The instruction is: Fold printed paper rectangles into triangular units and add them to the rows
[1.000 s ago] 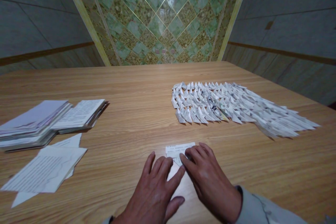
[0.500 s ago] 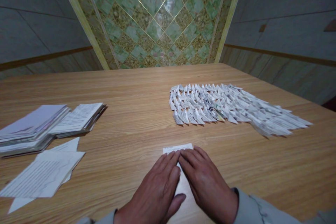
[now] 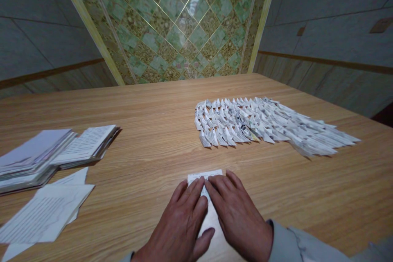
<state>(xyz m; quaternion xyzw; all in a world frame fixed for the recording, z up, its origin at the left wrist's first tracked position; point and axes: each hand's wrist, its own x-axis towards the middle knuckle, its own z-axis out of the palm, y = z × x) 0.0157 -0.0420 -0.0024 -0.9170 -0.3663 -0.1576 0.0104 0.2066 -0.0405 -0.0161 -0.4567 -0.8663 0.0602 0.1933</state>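
Note:
A small printed sheet of paper (image 3: 204, 172) lies on the table in front of me. Its far edge shows beyond my fingertips, and the hands cover most of the remainder. My left hand (image 3: 181, 219) lies palm down on its left side, fingers stretched forward and thumb out to the side. On the right side my right hand (image 3: 238, 208) rests palm down too, its fingers extended and angled inward. The index fingertips of both hands nearly meet near the sheet's middle. Whether the sheet is folded beneath the hands is hidden.
Rows of folded paper pieces (image 3: 239, 123) with pointed tips stand at the right. Stacked papers (image 3: 37, 147) and a smaller printed stack (image 3: 84, 143) sit at the left, with loose printed sheets (image 3: 46, 213) nearer me. The wooden table (image 3: 147, 131) reaches toward a tiled wall (image 3: 172, 28).
My left fingers have spread slightly and the gap between the hands is a little wider. The view has shifted a bit, moving the whole scene slightly left.

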